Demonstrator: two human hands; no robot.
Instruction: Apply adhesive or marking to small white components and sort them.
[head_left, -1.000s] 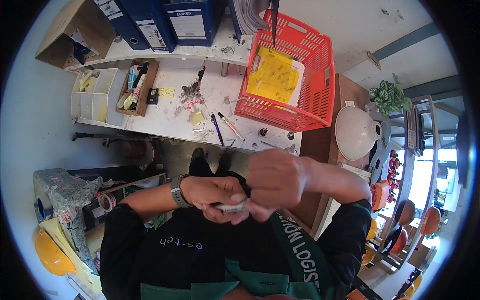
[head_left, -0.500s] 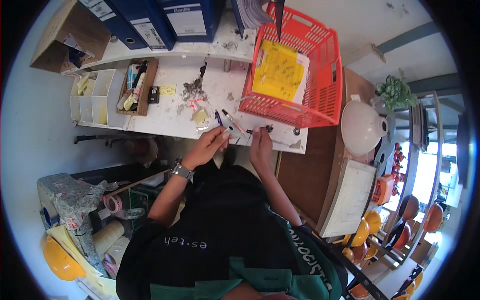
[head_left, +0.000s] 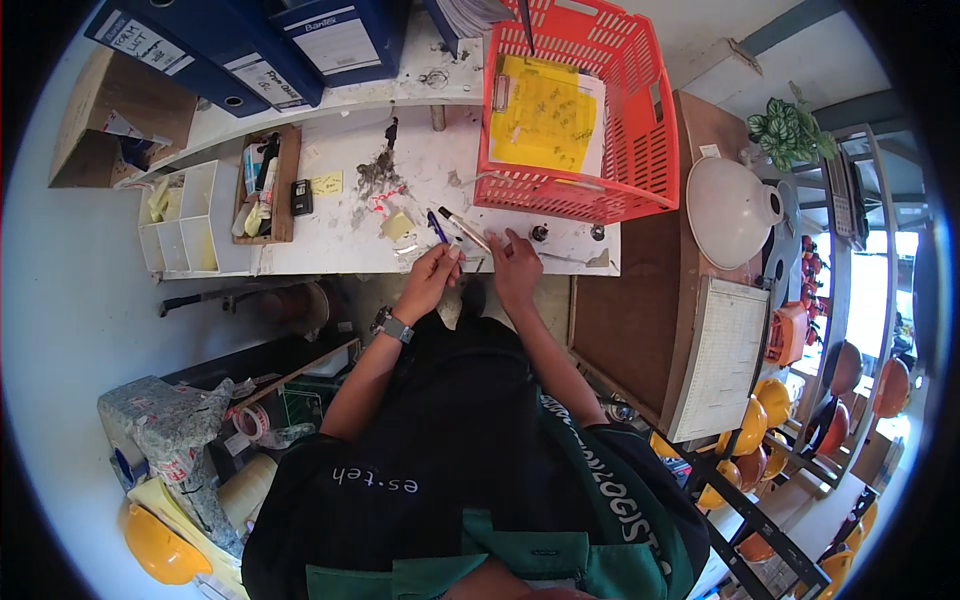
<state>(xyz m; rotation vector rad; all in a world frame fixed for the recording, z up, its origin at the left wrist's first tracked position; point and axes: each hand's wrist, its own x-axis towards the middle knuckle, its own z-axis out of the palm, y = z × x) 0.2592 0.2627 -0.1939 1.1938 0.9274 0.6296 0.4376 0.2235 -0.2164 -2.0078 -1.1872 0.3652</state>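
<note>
Tray [head_left: 290, 192] is penning in markers [head_left: 268, 175], presumably against rolling; left hand [head_left: 430, 280], apart from the right, is pinching a pale piece [head_left: 455, 247] near the desk [head_left: 335, 250] edge, likely by fingertips because it is slight; purple pen [head_left: 437, 226] and white pen [head_left: 463, 228] are lying just beyond, right hand [head_left: 516, 268] is hanging low by the white one's near end, basket [head_left: 575, 200] is keeping papers [head_left: 545, 120] together. Binders [head_left: 335, 45] are running out of frame above; fingers are covering much of the piece, hiding its kind; whether the right fingertips are touching pen or desk, or gripping anything, I cannot tell.
</note>
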